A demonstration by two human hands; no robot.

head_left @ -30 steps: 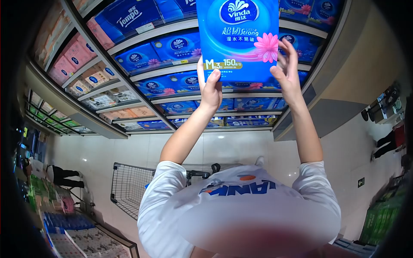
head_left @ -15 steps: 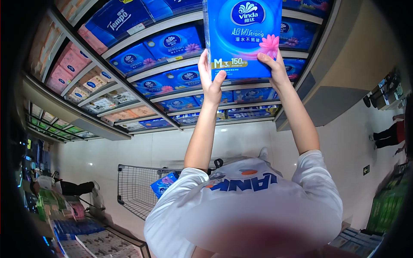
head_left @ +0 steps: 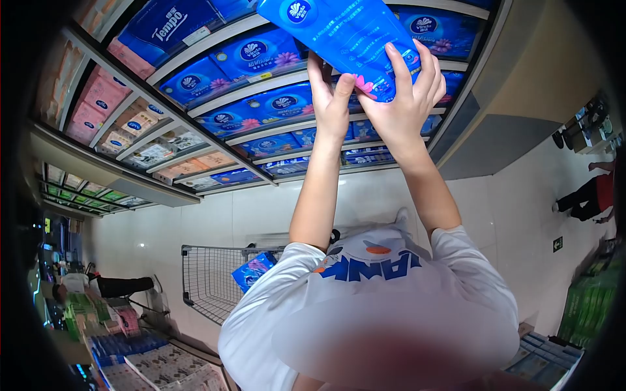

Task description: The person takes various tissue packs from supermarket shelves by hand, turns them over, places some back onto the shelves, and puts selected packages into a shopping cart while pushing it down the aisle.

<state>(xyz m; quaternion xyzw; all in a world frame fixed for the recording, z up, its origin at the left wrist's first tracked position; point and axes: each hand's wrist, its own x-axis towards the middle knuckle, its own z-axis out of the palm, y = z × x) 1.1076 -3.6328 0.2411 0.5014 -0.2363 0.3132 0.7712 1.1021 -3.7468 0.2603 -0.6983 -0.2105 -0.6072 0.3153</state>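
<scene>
A blue Vinda tissue pack [head_left: 339, 36] is up in front of the shelves, tilted, with a face of small print towards me. My left hand [head_left: 331, 104] grips its lower left edge, thumb at the near corner and the other fingers partly hidden behind. My right hand [head_left: 407, 98] holds the lower right end, its fingers spread over the printed side. Behind the pack stand shelf rows of similar blue tissue packs [head_left: 254, 52].
A wire shopping cart [head_left: 208, 277] stands at my left with a blue pack [head_left: 253, 270] in it. Tempo packs [head_left: 171, 29] fill an upper shelf. A person in red [head_left: 603, 192] is at the far right, another person [head_left: 120, 287] at the left. Green goods [head_left: 590, 306] are stacked at right.
The tissue pack has been turned from its front face to a side with small print, and tilted. My right hand has moved left and shifted its fingers onto that side.
</scene>
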